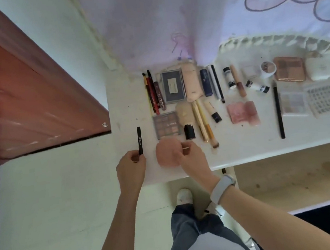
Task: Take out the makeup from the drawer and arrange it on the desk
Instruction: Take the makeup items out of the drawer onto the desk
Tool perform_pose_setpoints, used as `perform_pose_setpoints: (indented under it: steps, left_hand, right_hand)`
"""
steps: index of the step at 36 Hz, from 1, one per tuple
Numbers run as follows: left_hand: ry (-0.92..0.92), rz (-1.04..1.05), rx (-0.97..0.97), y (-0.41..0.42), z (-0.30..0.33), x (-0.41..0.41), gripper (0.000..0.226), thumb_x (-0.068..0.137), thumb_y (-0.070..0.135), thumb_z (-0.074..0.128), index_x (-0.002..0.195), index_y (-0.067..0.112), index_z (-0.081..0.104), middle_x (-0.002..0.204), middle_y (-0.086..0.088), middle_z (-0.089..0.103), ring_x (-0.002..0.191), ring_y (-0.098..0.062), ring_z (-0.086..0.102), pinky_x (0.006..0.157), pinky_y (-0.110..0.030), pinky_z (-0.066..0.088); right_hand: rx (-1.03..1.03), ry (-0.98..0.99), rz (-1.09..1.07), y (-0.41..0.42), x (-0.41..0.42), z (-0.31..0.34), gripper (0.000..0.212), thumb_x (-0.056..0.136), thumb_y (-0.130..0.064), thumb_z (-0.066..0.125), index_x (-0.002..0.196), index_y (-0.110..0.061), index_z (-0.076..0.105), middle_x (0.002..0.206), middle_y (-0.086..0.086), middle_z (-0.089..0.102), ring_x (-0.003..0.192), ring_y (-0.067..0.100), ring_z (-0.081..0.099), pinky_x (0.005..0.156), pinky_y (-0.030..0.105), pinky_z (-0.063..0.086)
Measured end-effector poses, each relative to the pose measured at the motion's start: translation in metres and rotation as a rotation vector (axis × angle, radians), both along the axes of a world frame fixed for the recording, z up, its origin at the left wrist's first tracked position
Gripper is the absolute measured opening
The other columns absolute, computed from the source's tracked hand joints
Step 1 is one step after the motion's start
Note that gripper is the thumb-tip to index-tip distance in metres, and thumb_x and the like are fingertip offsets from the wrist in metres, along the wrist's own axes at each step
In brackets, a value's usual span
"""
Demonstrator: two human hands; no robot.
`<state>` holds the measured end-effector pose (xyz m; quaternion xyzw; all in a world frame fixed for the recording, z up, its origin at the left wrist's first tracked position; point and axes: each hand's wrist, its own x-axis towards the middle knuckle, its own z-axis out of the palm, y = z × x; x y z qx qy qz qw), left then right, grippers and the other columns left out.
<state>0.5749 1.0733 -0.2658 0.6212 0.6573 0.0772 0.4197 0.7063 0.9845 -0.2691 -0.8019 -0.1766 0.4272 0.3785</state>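
Most of the makeup already lies in rows on the white desk (247, 151), so the task looks close to done; the left hand (131, 168) pinches a black pen-shaped stick (139, 140) by its near end, yet to be placed. The right hand (191, 158) pinches a thin pale stick (185, 148) just beside a pink puff (166, 154). The open drawer (301, 180) shows bare wood, though its right part is cut off and many labels are too blurred to read

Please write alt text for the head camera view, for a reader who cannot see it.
A person standing at a white desk holds a slim black makeup pen in the left hand, while the right hand pinches a thin stick beside a round pink puff. Behind them, palettes, brushes, pencils and small bottles lie in rows on the desk.
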Motion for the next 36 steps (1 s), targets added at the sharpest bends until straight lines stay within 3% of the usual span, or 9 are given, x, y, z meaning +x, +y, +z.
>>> perform_pose_setpoints:
  steps: [6, 10, 19, 25, 29, 32, 36]
  left_hand:
    - [0.001, -0.063, 0.036, -0.012, -0.006, -0.007, 0.028, 0.086, 0.016, 0.057, 0.113, 0.016, 0.063, 0.094, 0.005, 0.066, 0.084, -0.011, 0.056, 0.074, -0.020, 0.038]
    - [-0.028, -0.084, 0.048, -0.013, -0.006, 0.000, 0.030, 0.087, 0.015, 0.058, 0.116, 0.015, 0.061, 0.102, 0.000, 0.066, 0.089, -0.014, 0.058, 0.081, -0.025, 0.044]
    - [-0.009, -0.232, 0.130, -0.016, -0.007, 0.013, 0.028, 0.092, 0.015, 0.051, 0.117, 0.015, 0.062, 0.108, -0.005, 0.062, 0.094, -0.019, 0.058, 0.078, -0.020, 0.036]
    - [-0.016, -0.244, 0.122, -0.021, -0.001, 0.013, 0.035, 0.093, 0.015, 0.049, 0.128, 0.013, 0.053, 0.119, -0.008, 0.054, 0.100, -0.023, 0.057, 0.087, -0.028, 0.040]
    - [0.034, -0.261, 0.235, -0.036, 0.010, 0.019, 0.034, 0.091, 0.012, 0.052, 0.125, 0.009, 0.054, 0.122, -0.013, 0.051, 0.108, -0.027, 0.049, 0.090, -0.035, 0.039]
    - [0.047, -0.306, 0.297, -0.054, 0.020, 0.031, 0.031, 0.090, 0.011, 0.053, 0.121, 0.007, 0.055, 0.123, -0.013, 0.050, 0.111, -0.030, 0.045, 0.091, -0.039, 0.038]
    - [-0.089, -0.426, 0.383, -0.090, 0.030, 0.056, 0.025, 0.090, 0.010, 0.054, 0.115, 0.009, 0.058, 0.118, -0.008, 0.051, 0.109, -0.024, 0.046, 0.092, -0.036, 0.039]
  right_hand:
    - [-0.027, -0.175, -0.062, -0.003, -0.005, -0.005, 0.032, 0.092, -0.024, 0.054, 0.121, -0.011, 0.053, 0.101, -0.004, 0.056, 0.090, 0.012, 0.050, 0.078, 0.024, 0.038]
    - [-0.069, -0.227, -0.048, 0.002, -0.003, -0.006, 0.029, 0.091, -0.020, 0.054, 0.118, -0.009, 0.053, 0.112, 0.006, 0.055, 0.091, 0.014, 0.050, 0.083, 0.025, 0.039]
    - [-0.012, -0.215, 0.008, -0.008, -0.005, -0.009, 0.027, 0.092, -0.014, 0.053, 0.119, -0.011, 0.053, 0.107, 0.003, 0.055, 0.087, 0.009, 0.050, 0.069, 0.009, 0.035]
    - [0.028, -0.213, 0.063, -0.025, 0.001, -0.001, 0.032, 0.094, -0.011, 0.048, 0.126, -0.011, 0.050, 0.112, 0.001, 0.052, 0.088, 0.009, 0.051, 0.081, 0.016, 0.038]
    - [0.070, -0.230, 0.029, -0.052, 0.010, 0.004, 0.028, 0.094, -0.009, 0.046, 0.122, -0.012, 0.052, 0.114, 0.001, 0.051, 0.084, 0.005, 0.052, 0.078, 0.017, 0.042]
    - [0.057, -0.243, 0.009, -0.082, 0.021, 0.004, 0.028, 0.095, -0.009, 0.045, 0.121, -0.015, 0.053, 0.114, -0.002, 0.050, 0.085, -0.002, 0.051, 0.072, 0.007, 0.042]
    - [0.002, -0.262, -0.054, -0.129, 0.040, -0.001, 0.027, 0.094, -0.008, 0.045, 0.120, -0.014, 0.054, 0.114, 0.001, 0.055, 0.086, 0.002, 0.051, 0.075, 0.010, 0.037]
